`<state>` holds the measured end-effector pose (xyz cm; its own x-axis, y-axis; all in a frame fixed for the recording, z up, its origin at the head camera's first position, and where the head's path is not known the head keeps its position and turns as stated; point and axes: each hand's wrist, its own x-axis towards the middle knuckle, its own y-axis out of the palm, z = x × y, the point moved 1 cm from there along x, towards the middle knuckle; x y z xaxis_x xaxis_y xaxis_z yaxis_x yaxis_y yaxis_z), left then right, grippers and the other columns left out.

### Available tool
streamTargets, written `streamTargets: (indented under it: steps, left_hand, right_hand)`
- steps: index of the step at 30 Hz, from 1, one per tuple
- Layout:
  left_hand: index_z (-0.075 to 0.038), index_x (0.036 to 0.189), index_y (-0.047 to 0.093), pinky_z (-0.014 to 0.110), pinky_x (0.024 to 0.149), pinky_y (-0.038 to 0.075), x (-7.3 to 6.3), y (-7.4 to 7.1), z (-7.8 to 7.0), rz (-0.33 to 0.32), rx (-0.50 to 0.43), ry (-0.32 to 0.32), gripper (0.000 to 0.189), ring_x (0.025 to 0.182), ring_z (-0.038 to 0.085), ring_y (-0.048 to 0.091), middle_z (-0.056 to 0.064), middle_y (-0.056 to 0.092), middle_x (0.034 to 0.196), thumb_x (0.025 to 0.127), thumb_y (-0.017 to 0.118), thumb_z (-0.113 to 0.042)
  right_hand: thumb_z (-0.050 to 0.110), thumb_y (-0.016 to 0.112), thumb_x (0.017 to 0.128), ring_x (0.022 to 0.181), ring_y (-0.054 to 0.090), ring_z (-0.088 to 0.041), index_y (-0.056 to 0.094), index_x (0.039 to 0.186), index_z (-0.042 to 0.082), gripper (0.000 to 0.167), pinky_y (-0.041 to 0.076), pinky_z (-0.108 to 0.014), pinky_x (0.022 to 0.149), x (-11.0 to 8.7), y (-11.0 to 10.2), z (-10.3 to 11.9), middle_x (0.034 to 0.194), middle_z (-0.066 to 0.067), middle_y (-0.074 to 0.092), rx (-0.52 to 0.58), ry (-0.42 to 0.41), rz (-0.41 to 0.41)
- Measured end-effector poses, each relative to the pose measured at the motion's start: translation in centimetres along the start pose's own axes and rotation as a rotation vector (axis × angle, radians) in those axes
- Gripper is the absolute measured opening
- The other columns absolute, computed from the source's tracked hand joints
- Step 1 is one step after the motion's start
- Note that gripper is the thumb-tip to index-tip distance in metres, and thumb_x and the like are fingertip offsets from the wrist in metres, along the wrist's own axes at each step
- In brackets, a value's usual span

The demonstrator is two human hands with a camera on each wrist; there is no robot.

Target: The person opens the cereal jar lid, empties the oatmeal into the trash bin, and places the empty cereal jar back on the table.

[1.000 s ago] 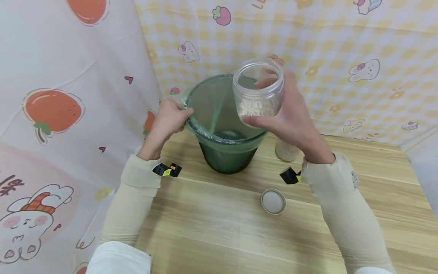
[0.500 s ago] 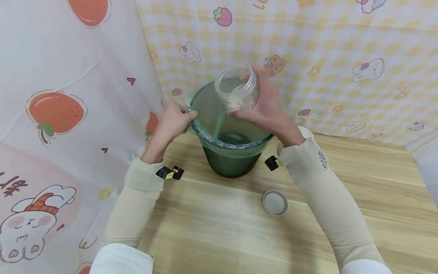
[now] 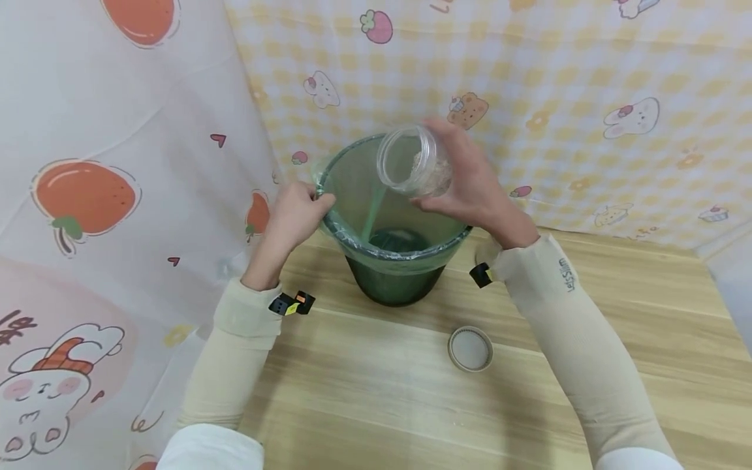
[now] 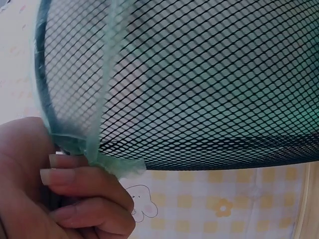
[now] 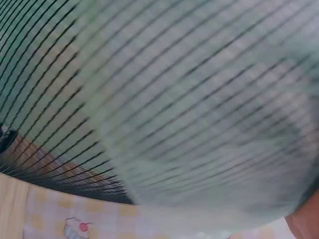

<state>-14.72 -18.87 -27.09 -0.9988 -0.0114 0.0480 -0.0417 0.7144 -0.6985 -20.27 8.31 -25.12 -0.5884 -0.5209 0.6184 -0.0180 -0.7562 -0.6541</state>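
Note:
In the head view a dark green mesh waste bin stands upright, lined with a thin green bag folded over its rim. My left hand grips the bin's left rim and the bag's edge; the left wrist view shows its fingers curled at a gathered bit of bag. Above the bin's opening, my right hand holds a clear wide-mouthed jar, tilted with its mouth to the left. Pale flakes lie inside the jar. Blurred mesh and bag fill most of the right wrist view.
A round lid lies on the wooden table in front of the bin. A second container is mostly hidden behind my right wrist. Patterned cloths hang close behind and at the left.
My right hand has brought the jar left over the bin and tipped it from near upright to well tilted. In the last half second it shifted slightly right. The left hand keeps its place.

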Motion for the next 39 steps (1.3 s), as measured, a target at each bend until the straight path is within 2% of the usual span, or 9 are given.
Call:
streamTargets:
  steps: [5,11,16,21,27,36,39]
  left_hand:
    - [-0.007,0.069,0.033,0.033,0.051,0.031,0.2,0.7,-0.1,0.074,0.019,-0.006,0.031,0.051,0.018,0.028,0.006,0.033,0.061,0.096,0.034,-0.021]
    - [-0.006,0.073,0.035,0.034,0.051,0.030,0.1,0.8,-0.1,0.067,-0.009,-0.018,0.029,0.052,0.018,0.028,0.007,0.033,0.063,0.098,0.031,-0.021]
    - [-0.006,0.075,0.036,0.034,0.052,0.031,0.1,0.7,-0.1,0.097,-0.017,-0.033,0.029,0.052,0.019,0.029,0.008,0.035,0.066,0.098,0.030,-0.021]
    - [-0.005,0.077,0.035,0.035,0.054,0.032,0.3,0.8,-0.4,0.115,-0.018,-0.051,0.028,0.055,0.020,0.030,0.010,0.035,0.070,0.099,0.029,-0.021]
    - [-0.006,0.078,0.032,0.034,0.052,0.031,-0.1,0.9,-0.6,0.122,-0.048,-0.071,0.025,0.053,0.018,0.027,0.009,0.033,0.069,0.099,0.028,-0.019]
    - [-0.006,0.076,0.032,0.032,0.050,0.031,0.0,1.4,-0.5,0.111,-0.098,-0.062,0.025,0.051,0.016,0.028,0.006,0.032,0.066,0.098,0.030,-0.017]
    - [-0.006,0.075,0.032,0.031,0.049,0.030,0.2,1.4,-0.6,0.094,-0.102,-0.047,0.025,0.051,0.016,0.027,0.006,0.031,0.065,0.098,0.030,-0.016]
  right_hand:
    - [0.022,0.089,0.058,0.120,0.043,-0.022,0.039,0.138,0.016,0.095,0.037,-0.042,0.096,-0.5,-0.2,-0.9,0.134,-0.007,0.047,-0.060,0.014,0.018]
    - [0.018,0.090,0.057,0.122,0.041,-0.025,0.039,0.139,0.019,0.097,0.037,-0.044,0.097,-0.3,0.1,-1.1,0.133,-0.006,0.046,-0.148,0.092,0.105]
    - [0.016,0.089,0.058,0.126,0.038,-0.029,0.039,0.141,0.017,0.097,0.039,-0.047,0.095,-0.2,0.3,-0.8,0.135,-0.007,0.043,-0.210,0.133,0.155]
    - [0.014,0.088,0.058,0.125,0.037,-0.032,0.040,0.141,0.017,0.096,0.041,-0.049,0.093,-0.3,0.2,-0.7,0.135,-0.007,0.043,-0.235,0.130,0.160]
    - [0.009,0.085,0.061,0.128,0.034,-0.029,0.039,0.144,0.020,0.095,0.043,-0.045,0.091,-0.4,0.1,-0.4,0.135,-0.009,0.043,-0.282,0.111,0.208]
    - [0.007,0.082,0.061,0.128,0.032,-0.030,0.041,0.142,0.020,0.091,0.048,-0.043,0.084,-0.6,0.2,-0.6,0.136,-0.010,0.043,-0.321,0.066,0.219]
    - [0.006,0.081,0.062,0.127,0.033,-0.030,0.042,0.141,0.020,0.090,0.050,-0.043,0.076,-0.4,0.1,-0.7,0.135,-0.011,0.043,-0.334,0.040,0.207]
